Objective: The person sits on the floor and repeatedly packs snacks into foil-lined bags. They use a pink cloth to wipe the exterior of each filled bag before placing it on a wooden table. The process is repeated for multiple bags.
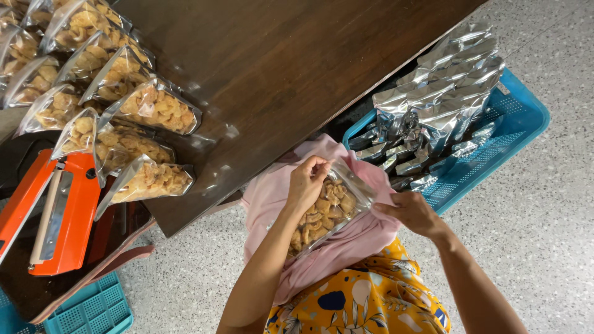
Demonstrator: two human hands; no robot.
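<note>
A clear zip pouch of golden fried snacks (325,213) rests on a pink cloth (272,192) across my lap. My left hand (306,182) pinches the pouch's top edge, fingers closed on the plastic. My right hand (411,213) holds the opposite corner of the same pouch. Both hands grip it just off the edge of the dark wooden table (278,74).
Several filled snack pouches (124,124) lie in rows on the table's left part. An orange heat sealer (59,213) sits at the left. A blue plastic crate (495,148) on the speckled floor holds silver foil pouches (439,99). Another blue crate (93,309) is at bottom left.
</note>
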